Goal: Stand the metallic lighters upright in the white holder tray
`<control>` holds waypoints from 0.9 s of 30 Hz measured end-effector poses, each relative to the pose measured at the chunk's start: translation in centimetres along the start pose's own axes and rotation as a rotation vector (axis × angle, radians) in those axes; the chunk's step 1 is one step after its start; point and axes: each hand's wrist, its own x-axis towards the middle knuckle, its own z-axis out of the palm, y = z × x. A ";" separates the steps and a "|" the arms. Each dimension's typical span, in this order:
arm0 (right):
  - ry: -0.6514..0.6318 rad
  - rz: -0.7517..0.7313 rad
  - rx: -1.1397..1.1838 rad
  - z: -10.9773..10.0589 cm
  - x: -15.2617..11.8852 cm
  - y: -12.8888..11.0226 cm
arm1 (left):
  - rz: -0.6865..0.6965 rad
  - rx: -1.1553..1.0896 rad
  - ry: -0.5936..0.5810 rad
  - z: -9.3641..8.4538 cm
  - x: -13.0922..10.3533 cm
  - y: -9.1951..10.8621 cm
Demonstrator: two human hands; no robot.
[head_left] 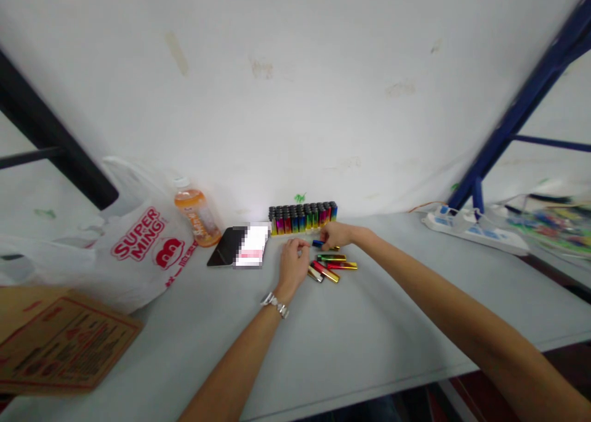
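Observation:
My right hand [336, 234] reaches down from the right, its fingertips closed on a blue and gold lighter [317, 243] that lies on the table. Left of the loose lighters rests my left hand [294, 265], fingers loosely bent and a little apart, with nothing visible in them; a silver watch is on that wrist. Between and below the hands lie a green and gold lighter [331, 258], a red and gold one [342, 266], another red and gold one [327, 271] and a pale metallic one [316, 275]. Just behind, rows of shiny coloured lighters with black tops [302, 218] stand upright.
A tablet [226, 246] lies left of the rows. Further left are an orange drink bottle [198, 216], a white plastic bag [152, 250] and a cardboard box [69, 342]. At right, a power strip [475, 230] lies before a blue metal post [508, 120]. The wall closes off the back.

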 end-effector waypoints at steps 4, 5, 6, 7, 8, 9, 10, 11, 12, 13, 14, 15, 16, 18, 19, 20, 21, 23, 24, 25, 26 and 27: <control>0.172 -0.127 0.064 -0.1 -0.9 -0.2 | 0.005 -0.004 0.003 0.1 0.0 -0.1; 0.242 -0.147 0.122 -0.1 -1.3 -0.3 | 0.007 -0.001 0.006 0.1 0.0 -0.1; 0.313 -0.161 0.199 -0.1 -1.7 -0.5 | 0.010 0.002 0.009 0.2 0.0 -0.1; 0.381 -0.169 0.295 0.0 -2.1 -0.7 | 0.014 0.006 0.011 0.2 0.0 -0.1; 0.446 -0.173 0.409 0.2 -2.6 -0.9 | 0.017 0.012 0.012 0.2 0.0 -0.1; 0.504 -0.170 0.532 0.5 -3.0 -1.2 | 0.021 0.017 0.010 0.2 0.0 0.0; 0.554 -0.160 0.660 0.8 -3.3 -1.5 | 0.023 0.021 0.007 0.2 0.0 0.0; 0.603 -0.144 0.781 1.3 -3.6 -1.8 | 0.024 0.025 0.003 0.2 0.0 0.0; 0.648 -0.124 0.889 1.8 -3.8 -2.0 | 0.023 0.026 -0.002 0.2 -0.1 0.1; 0.688 -0.101 0.976 2.3 -4.0 -2.2 | 0.022 0.025 -0.008 0.2 -0.1 0.1; 0.719 -0.075 1.042 2.9 -4.0 -2.3 | 0.022 0.021 -0.014 0.1 -0.1 0.2; 0.735 -0.049 1.088 3.4 -4.1 -2.5 | 0.022 0.016 -0.020 0.1 -0.1 0.2; 0.740 -0.025 1.117 3.9 -4.1 -2.6 | 0.023 0.012 -0.026 0.1 -0.2 0.3; 0.718 0.014 1.146 4.8 -4.2 -2.9 | 0.024 0.008 -0.031 0.1 -0.2 0.3; 0.704 0.026 1.151 5.1 -4.3 -3.1 | 0.022 0.007 -0.032 0.1 -0.2 0.3; 0.693 0.032 1.153 5.3 -4.4 -3.2 | 0.021 0.005 -0.033 0.1 -0.2 0.4; 0.684 0.035 1.152 5.5 -4.6 -3.4 | 0.021 0.002 -0.036 0.1 -0.2 0.4; 0.659 0.038 1.130 5.8 -5.1 -3.5 | 0.023 -0.003 -0.043 0.1 -0.1 0.4; 0.649 0.039 1.099 5.9 -5.2 -3.5 | 0.024 -0.002 -0.046 0.2 -0.1 0.4; 0.650 0.037 1.048 6.0 -5.4 -3.4 | 0.025 0.002 -0.048 0.2 -0.1 0.4; 0.666 0.032 0.973 6.1 -5.5 -3.2 | 0.025 0.009 -0.050 0.2 -0.1 0.4; 0.697 0.024 0.881 6.2 -5.6 -3.1 | 0.025 0.017 -0.050 0.2 -0.1 0.4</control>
